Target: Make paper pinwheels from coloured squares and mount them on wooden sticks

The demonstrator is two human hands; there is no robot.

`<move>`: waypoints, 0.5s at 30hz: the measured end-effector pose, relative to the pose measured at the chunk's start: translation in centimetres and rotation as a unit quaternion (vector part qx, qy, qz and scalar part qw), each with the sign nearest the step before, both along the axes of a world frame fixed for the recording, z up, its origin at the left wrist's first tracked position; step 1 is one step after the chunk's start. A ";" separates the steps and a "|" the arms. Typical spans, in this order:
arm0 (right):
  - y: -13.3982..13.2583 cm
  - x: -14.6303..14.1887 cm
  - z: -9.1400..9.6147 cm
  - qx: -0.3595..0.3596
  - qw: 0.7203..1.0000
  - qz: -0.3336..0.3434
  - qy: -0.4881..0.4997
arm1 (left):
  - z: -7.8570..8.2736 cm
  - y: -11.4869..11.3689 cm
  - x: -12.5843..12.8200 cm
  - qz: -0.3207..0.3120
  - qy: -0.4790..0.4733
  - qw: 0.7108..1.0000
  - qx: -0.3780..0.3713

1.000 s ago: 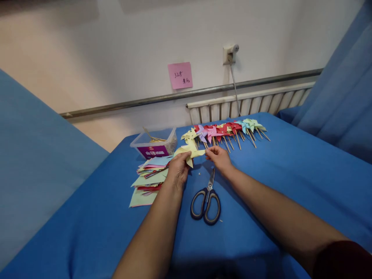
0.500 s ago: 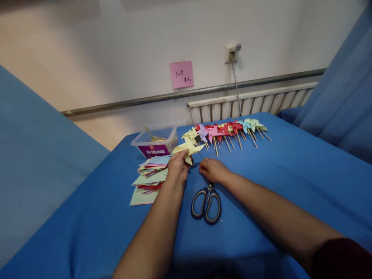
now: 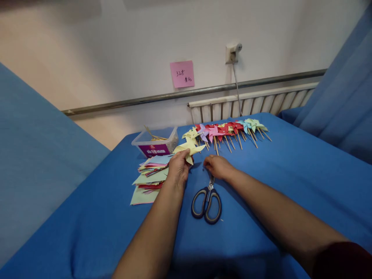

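A pale yellow paper pinwheel (image 3: 190,148) is pinched in my left hand (image 3: 179,166), its folded blades fanning out above the thumb. Right of it, my right hand (image 3: 218,166) is low over the blue cloth with its fingers closed together. Whatever sits between those fingertips is too small to make out. Dark-handled scissors (image 3: 209,197) lie just below my right hand, which hides the blade tips. Beside my left hand is a stack of coloured paper sheets (image 3: 151,176), partly covered by my forearm.
Finished pinwheels on sticks (image 3: 223,131) lie in a row at the back of the blue-covered table (image 3: 276,174). A clear plastic box (image 3: 158,145) at back left holds thin wooden sticks (image 3: 157,137). Behind are a wall rail (image 3: 139,101) and radiator (image 3: 252,102).
My right hand has shifted slightly right and away from me, showing more of the scissor blades. My left hand stays nearly still with the yellow pinwheel.
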State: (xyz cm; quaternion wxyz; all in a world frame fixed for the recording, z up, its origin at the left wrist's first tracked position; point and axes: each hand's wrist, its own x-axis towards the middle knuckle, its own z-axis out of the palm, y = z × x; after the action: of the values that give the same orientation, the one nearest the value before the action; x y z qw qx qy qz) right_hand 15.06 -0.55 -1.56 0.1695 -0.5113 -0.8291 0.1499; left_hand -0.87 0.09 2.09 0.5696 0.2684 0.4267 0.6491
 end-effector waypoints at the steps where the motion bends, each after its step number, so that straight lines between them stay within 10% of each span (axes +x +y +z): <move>1: -0.1 -0.1 0.0 0.004 1.000 -0.006 0.001 | 0.0 0.0 0.0 0.000 0.001 1.000 0.001; 15: -0.4 -1.0 0.1 0.003 0.999 0.005 -0.046 | 0.4 -0.4 0.2 -0.008 0.000 1.000 -0.010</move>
State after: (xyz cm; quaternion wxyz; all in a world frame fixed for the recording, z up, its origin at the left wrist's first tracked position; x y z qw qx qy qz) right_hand 14.02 -0.96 -1.48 0.1319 -0.5132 -0.8388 0.1247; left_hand -0.66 -0.36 2.54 0.5773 0.2657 0.4312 0.6404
